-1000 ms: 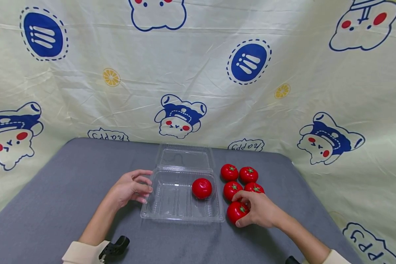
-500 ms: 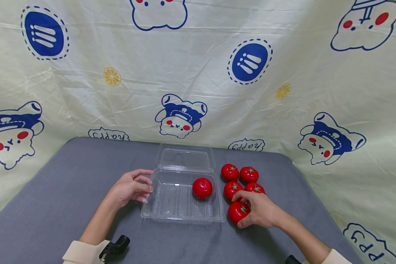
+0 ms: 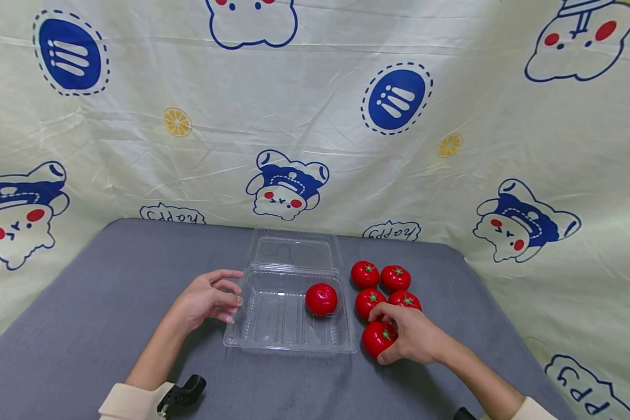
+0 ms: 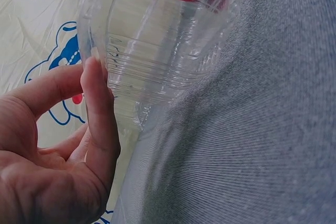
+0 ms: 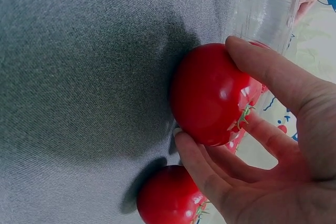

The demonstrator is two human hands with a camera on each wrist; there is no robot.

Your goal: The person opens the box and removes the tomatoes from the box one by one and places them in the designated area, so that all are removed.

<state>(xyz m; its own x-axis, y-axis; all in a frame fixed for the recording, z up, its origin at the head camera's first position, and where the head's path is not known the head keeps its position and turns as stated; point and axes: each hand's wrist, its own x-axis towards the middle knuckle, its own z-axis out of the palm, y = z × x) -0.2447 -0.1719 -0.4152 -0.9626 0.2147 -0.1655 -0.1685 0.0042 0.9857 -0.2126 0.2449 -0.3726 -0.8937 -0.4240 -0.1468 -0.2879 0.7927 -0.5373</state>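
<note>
A clear plastic clamshell container lies with its lid folded back, one red tomato in its right half. My left hand is at the container's left rim; in the left wrist view its thumb and fingers pinch that edge. On the right, my right hand grips the nearest tomato, thumb on one side and fingers on the other. The green calyx of this tomato shows between them. Just beyond that hand sit more tomatoes, one of them partly covered by the fingers.
Grey cloth covers the table. The open lid lies flat toward the back. Behind the table hangs a pale printed curtain. A black wrist strap sits at the left sleeve.
Almost nothing moves. The right thumb slides slightly lower on the nearest tomato; the left hand and container stay in place.
</note>
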